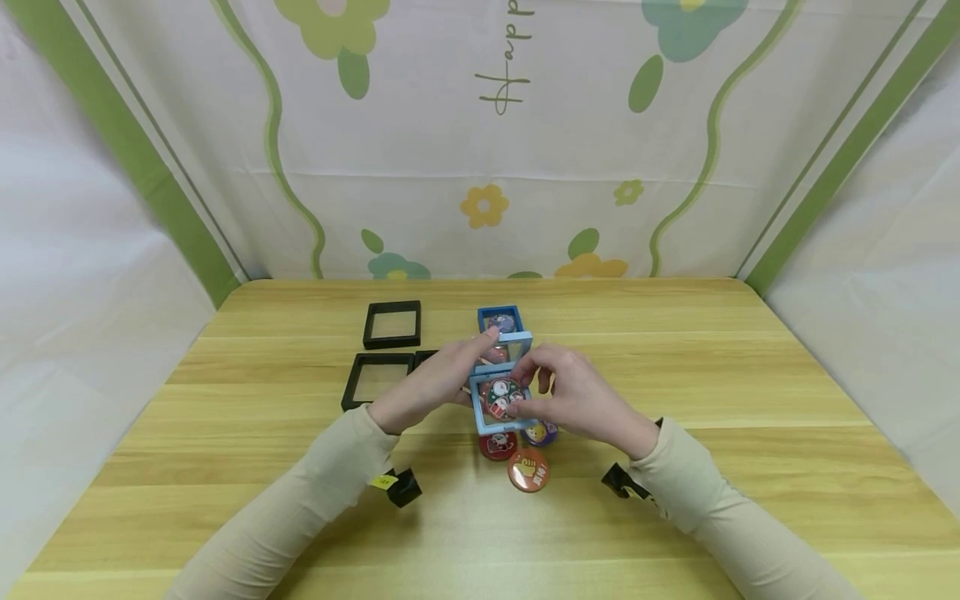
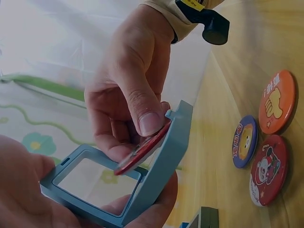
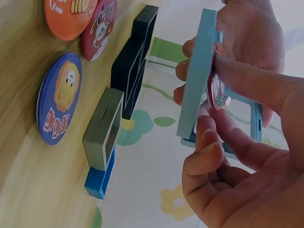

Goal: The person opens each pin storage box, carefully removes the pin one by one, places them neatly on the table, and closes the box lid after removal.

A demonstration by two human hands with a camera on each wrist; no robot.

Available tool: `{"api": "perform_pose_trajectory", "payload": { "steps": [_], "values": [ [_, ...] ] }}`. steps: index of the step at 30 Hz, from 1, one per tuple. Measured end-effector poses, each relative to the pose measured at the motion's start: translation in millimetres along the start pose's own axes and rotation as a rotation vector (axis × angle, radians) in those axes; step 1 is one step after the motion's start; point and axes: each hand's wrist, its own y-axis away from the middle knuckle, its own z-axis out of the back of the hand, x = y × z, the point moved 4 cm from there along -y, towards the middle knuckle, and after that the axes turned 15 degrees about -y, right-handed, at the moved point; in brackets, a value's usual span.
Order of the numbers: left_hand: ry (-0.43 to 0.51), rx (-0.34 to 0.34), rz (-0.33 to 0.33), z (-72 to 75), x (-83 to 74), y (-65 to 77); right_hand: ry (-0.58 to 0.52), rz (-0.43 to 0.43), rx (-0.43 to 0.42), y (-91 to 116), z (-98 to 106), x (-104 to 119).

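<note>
My left hand grips a light blue hinged display frame, whose two halves stand spread apart with clear film across them. Between thumb and fingers, my right hand pinches a round red-rimmed badge with a cartoon print. In the left wrist view that badge is tilted against the inside of one half. On the table below lie an orange badge with a thumbs-up picture, a red badge and a blue-purple badge with a yellow figure.
Several black frames lie on the left of the wooden table. Behind my hands sits a dark blue frame with a badge inside, next to a grey-green frame. A flowered cloth hangs behind.
</note>
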Motion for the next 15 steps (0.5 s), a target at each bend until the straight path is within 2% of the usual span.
{"api": "perform_pose_trajectory", "payload": {
  "steps": [4, 15],
  "values": [
    [-0.004, 0.002, -0.001, -0.6, 0.8, -0.2, -0.041, -0.02, 0.02, 0.7, -1.5, 1.0],
    [-0.01, -0.032, 0.009, 1.2, 2.3, -0.6, -0.081, -0.002, 0.018, 0.3, -2.1, -0.1]
  ]
}}
